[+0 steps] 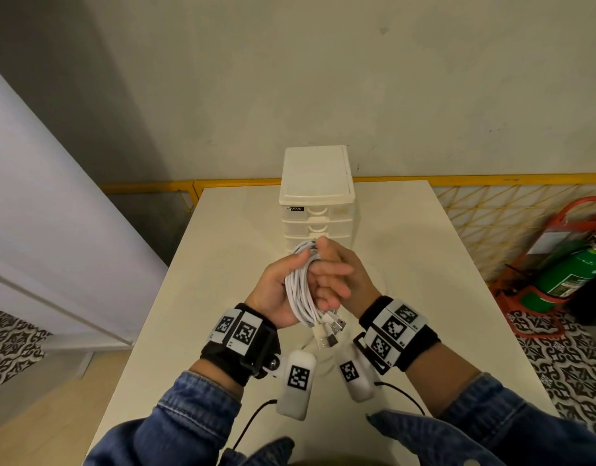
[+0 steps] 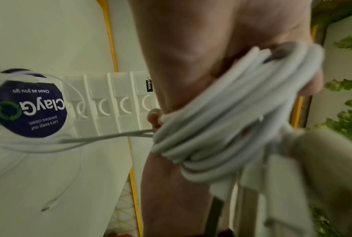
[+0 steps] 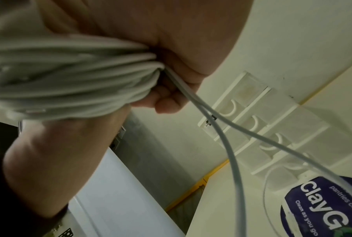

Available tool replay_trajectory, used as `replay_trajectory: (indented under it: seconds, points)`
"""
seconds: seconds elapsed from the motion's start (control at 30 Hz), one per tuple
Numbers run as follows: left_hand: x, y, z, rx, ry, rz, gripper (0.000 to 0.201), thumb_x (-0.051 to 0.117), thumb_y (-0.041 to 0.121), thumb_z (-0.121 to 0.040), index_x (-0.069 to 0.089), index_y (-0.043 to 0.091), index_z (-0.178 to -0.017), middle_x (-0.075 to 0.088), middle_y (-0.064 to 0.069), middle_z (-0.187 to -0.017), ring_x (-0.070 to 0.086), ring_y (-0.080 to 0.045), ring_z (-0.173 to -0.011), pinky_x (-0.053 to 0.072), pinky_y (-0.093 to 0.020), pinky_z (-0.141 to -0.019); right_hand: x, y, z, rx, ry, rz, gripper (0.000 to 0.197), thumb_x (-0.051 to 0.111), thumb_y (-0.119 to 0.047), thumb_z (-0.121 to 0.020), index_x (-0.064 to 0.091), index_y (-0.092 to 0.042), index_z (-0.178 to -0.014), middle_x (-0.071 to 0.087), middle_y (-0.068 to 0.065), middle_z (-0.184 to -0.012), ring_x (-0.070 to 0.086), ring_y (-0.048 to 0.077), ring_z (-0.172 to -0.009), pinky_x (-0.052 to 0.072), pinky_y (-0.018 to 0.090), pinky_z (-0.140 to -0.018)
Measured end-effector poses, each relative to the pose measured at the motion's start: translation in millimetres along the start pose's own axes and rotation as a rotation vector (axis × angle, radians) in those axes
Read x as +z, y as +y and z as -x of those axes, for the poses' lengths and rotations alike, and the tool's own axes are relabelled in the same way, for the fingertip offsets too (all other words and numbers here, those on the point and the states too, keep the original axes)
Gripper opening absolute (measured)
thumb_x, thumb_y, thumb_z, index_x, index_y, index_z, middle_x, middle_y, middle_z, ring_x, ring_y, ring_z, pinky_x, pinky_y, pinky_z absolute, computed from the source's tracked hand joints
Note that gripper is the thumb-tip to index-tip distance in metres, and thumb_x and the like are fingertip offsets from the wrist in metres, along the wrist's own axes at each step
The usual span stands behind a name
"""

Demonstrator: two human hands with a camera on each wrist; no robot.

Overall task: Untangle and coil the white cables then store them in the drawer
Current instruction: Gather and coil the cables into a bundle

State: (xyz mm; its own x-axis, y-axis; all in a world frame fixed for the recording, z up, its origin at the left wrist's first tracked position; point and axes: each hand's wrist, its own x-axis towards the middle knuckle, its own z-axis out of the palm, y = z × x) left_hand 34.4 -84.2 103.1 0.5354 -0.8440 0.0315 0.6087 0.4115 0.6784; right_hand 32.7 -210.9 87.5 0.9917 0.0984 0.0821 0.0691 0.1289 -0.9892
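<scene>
Cables: the white cables [image 1: 301, 284] are gathered in a long bundle of loops held in the air over the table [image 1: 222, 264], just in front of the drawer unit [image 1: 316, 210]; their plugs [image 1: 330, 327] hang out at the near end.
Left hand: the left hand [image 1: 276, 290] has its fingers curled round the bundle from the left, likely to keep the loops from springing apart.
Right hand: the right hand [image 1: 337, 280] lies against the other side, fingers fairly straight, with the fingertips [image 1: 323, 245] at the far end of the loops; I judge it is guiding a wrap, but whether it pinches a strand is hard to tell.
Drawers: all shut, so storing is not yet done.
Wrist views only: two loose strands [image 3: 232, 136] run from the bundle down to the table, past a round blue sticker [image 2: 29, 104]; the head view hides these behind the hands.
Head view only: both hands together, and the plugs.
</scene>
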Motion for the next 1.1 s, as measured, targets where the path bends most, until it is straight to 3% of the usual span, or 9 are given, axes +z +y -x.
replay_trajectory:
  seconds: [0.1, 0.2, 0.33, 0.5, 0.63, 0.73, 0.83, 0.9, 1.1]
  points:
    - [-3, -1, 0, 0.042, -0.015, -0.082, 0.035, 0.05, 0.029, -0.091, 0.072, 0.001, -0.09, 0.072, -0.017, -0.099, 0.07, -0.023, -0.085, 0.054, -0.029, -0.081, 1, 3, -1, -0.065, -0.038, 0.015, 0.029, 0.039, -0.029, -0.097, 0.054, -0.016, -0.077, 0.058, -0.01, -0.062, 0.057, 0.002, -0.059, 0.046, 0.015, -0.061]
    - [-6, -5, -1, 0.065, 0.058, -0.149, 0.034, 0.058, 0.023, -0.086, 0.066, 0.011, -0.055, 0.074, -0.011, -0.092, 0.07, -0.02, -0.089, 0.053, -0.03, -0.09, -3, -1, -3, 0.003, -0.097, -0.014, 0.042, 0.051, -0.064, -0.072, 0.054, -0.022, -0.072, 0.057, -0.01, -0.05, 0.052, -0.002, -0.045, 0.043, 0.011, -0.047]
    - [0, 6, -1, 0.168, 0.124, -0.117, 0.035, 0.068, 0.023, -0.077, 0.059, 0.013, -0.045, 0.072, -0.008, -0.073, 0.069, -0.018, -0.067, 0.055, -0.025, -0.068, -17, 19, -6, -0.063, -0.014, 0.175, 0.058, 0.043, -0.072, -0.077, 0.065, -0.019, -0.083, 0.066, -0.002, -0.074, 0.063, 0.015, -0.073, 0.052, 0.031, -0.069]
    - [4, 27, 0, 0.242, 0.009, 0.228, 0.025, 0.053, 0.025, -0.092, 0.061, 0.009, -0.074, 0.065, -0.002, -0.058, 0.044, -0.009, -0.038, 0.036, -0.02, -0.045, -29, 41, 6, -0.101, 0.067, 0.356, 0.038, 0.042, -0.031, -0.097, 0.054, -0.038, -0.062, 0.046, -0.017, -0.051, 0.038, 0.0, -0.05, 0.031, 0.012, -0.053]
    - [8, 29, 3, 0.289, 0.102, 0.184, 0.015, 0.062, 0.023, -0.085, 0.063, 0.008, -0.086, 0.057, 0.004, -0.046, 0.046, -0.006, -0.037, 0.035, -0.018, -0.042, -35, 54, 9, -0.033, 0.031, 0.495, 0.03, 0.047, -0.024, -0.096, 0.048, -0.018, -0.066, 0.04, -0.009, -0.054, 0.037, 0.004, -0.05, 0.032, 0.018, -0.054]
    - [6, 35, 5, 0.376, 0.224, 0.2, 0.015, 0.068, 0.015, -0.072, 0.071, 0.002, -0.08, 0.073, -0.01, -0.079, 0.071, -0.019, -0.072, 0.057, -0.022, -0.059, -36, 64, 12, 0.056, -0.047, 0.591, 0.022, 0.044, -0.022, -0.096, 0.056, -0.025, -0.078, 0.046, -0.01, -0.057, 0.044, 0.002, -0.048, 0.037, 0.013, -0.055]
    - [5, 42, 6, 0.496, 0.249, 0.221, 0.03, 0.045, 0.011, -0.078, 0.072, -0.001, -0.079, 0.067, -0.019, -0.113, 0.065, -0.028, -0.107, 0.055, -0.035, -0.089, -42, 79, 17, 0.1, -0.104, 0.746, 0.021, 0.041, -0.022, -0.098, 0.06, -0.014, -0.1, 0.047, -0.018, -0.065, 0.046, -0.003, -0.056, 0.036, 0.017, -0.06]
    - [2, 44, 7, 0.569, 0.327, 0.158, 0.035, 0.04, 0.011, -0.079, 0.073, 0.002, -0.084, 0.067, -0.017, -0.117, 0.063, -0.026, -0.111, 0.047, -0.04, -0.099, -45, 86, 21, 0.105, -0.121, 0.801, 0.022, 0.041, -0.024, -0.098, 0.057, -0.009, -0.103, 0.05, -0.017, -0.071, 0.047, -0.001, -0.06, 0.036, 0.022, -0.065]
    - [-22, 52, 16, 0.671, 0.586, -0.017, 0.036, 0.03, 0.015, -0.096, 0.052, 0.009, -0.124, 0.063, -0.009, -0.123, 0.057, -0.021, -0.119, 0.046, -0.034, -0.101, -40, 76, 29, 0.009, -0.109, 0.734, 0.02, 0.049, -0.022, -0.095, 0.062, -0.013, -0.108, 0.061, -0.019, -0.075, 0.058, -0.008, -0.068, 0.04, 0.01, -0.065]
